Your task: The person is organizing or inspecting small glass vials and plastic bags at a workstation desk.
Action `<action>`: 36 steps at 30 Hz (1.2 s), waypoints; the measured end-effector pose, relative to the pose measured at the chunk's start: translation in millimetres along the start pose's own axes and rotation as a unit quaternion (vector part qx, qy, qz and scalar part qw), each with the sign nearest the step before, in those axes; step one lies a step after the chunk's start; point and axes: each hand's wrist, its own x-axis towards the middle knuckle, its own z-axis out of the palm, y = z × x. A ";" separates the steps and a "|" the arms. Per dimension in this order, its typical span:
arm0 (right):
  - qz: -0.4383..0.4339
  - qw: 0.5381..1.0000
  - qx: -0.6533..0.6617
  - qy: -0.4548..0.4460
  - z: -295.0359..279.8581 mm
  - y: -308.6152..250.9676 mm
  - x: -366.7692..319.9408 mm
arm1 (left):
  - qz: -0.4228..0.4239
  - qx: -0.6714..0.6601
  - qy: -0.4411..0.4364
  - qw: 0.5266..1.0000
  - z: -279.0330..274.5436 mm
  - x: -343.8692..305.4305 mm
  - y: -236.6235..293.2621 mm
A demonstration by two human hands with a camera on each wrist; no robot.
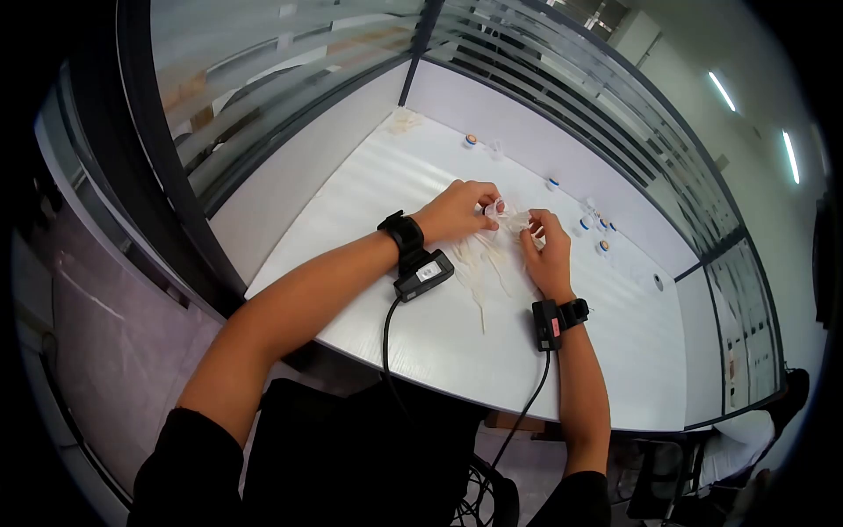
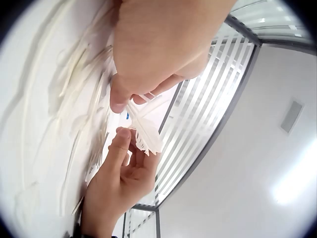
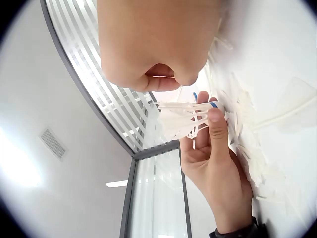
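A white feather-like piece (image 1: 512, 220) with thin strands spans the two hands above the white table. My left hand (image 1: 457, 211) pinches one end between thumb and fingers, seen also in the left wrist view, where the piece (image 2: 147, 133) fans out below the left hand (image 2: 158, 44). My right hand (image 1: 550, 255) has its thumb and curled fingers on the other side of the piece; in the left wrist view this hand (image 2: 119, 183) holds its edge. A small blue edge (image 3: 213, 104) shows at the left thumb in the right wrist view; what it belongs to is unclear.
More pale feather-like strips (image 1: 474, 268) lie on the table (image 1: 413, 342) below the hands. Small bottles with blue-and-orange lids (image 1: 603, 247) stand toward the back right, another (image 1: 471, 140) at the back. A pale heap (image 1: 404, 121) lies in the far left corner. Partitions border the table.
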 end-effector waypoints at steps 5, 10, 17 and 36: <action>-0.010 1.000 -0.016 -0.011 1.1 1.9 0.4 | 0.013 0.000 -0.013 1.000 0.4 1.9 -6.7; -0.015 1.000 -0.024 -0.007 0.5 5.2 -0.5 | 0.041 0.018 -0.008 0.999 2.9 2.7 -12.6; -0.004 0.999 -0.038 -0.004 -1.8 1.0 1.1 | 0.017 0.012 -0.032 0.999 1.2 4.0 -8.4; 0.085 0.996 0.007 0.024 -0.7 2.5 -1.3 | 0.019 0.030 -0.025 0.999 2.1 2.6 -8.0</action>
